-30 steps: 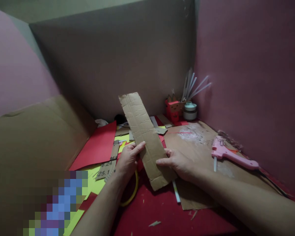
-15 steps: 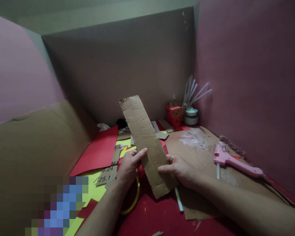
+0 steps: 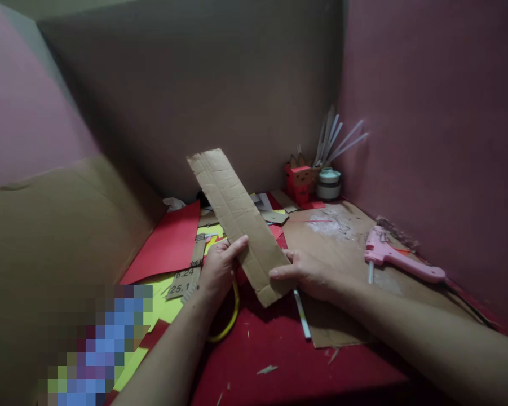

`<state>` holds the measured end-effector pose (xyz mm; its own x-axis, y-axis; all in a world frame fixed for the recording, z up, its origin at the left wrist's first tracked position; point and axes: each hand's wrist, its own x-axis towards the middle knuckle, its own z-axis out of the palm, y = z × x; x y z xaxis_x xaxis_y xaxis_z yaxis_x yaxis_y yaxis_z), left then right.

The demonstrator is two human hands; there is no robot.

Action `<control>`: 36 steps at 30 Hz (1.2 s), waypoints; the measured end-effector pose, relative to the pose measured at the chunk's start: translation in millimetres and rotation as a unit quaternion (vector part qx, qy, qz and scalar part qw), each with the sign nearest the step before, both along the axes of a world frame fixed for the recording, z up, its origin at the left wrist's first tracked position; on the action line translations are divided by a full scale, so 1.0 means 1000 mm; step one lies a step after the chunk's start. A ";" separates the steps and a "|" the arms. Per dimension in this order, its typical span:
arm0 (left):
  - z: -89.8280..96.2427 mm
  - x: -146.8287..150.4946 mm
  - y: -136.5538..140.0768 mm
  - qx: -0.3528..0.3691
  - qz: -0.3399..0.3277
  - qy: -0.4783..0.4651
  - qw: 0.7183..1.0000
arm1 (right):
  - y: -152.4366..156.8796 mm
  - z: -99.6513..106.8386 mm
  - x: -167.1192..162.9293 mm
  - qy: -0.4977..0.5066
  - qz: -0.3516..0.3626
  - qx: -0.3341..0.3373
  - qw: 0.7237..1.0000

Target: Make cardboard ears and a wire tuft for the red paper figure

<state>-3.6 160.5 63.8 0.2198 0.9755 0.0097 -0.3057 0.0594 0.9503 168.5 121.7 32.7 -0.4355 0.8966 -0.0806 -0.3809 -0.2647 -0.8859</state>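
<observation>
A long creased strip of brown cardboard [image 3: 241, 208] is held up at a slant above the red tabletop [image 3: 254, 349]. My left hand [image 3: 220, 265] grips its left edge, thumb on the near face and fingers behind it. On the lower right edge, my right hand [image 3: 304, 272] pinches the strip the same way. Behind my left wrist a yellow ring-shaped handle [image 3: 232, 321] shows in part. Below my right hand a thin white stick [image 3: 302, 316] lies at the edge of a flat cardboard sheet [image 3: 338, 332].
At right a pink glue gun [image 3: 400, 259] rests on the cardboard sheet. Further back stand a red animal-faced box [image 3: 299, 183], a bundle of clear glue sticks [image 3: 332, 135] and a lidded jar [image 3: 328, 185]. Red paper [image 3: 169, 242] and yellow paper [image 3: 163, 313] lie at left. Walls enclose the table.
The strip has tilted further to the left, still in both hands. The view has dipped, so the table things sit higher in the picture and more of the near tabletop shows.
</observation>
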 end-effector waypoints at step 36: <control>-0.003 -0.019 0.028 -0.073 0.145 -0.141 0.977 | -0.005 0.014 0.000 -0.072 -0.005 0.083 0.994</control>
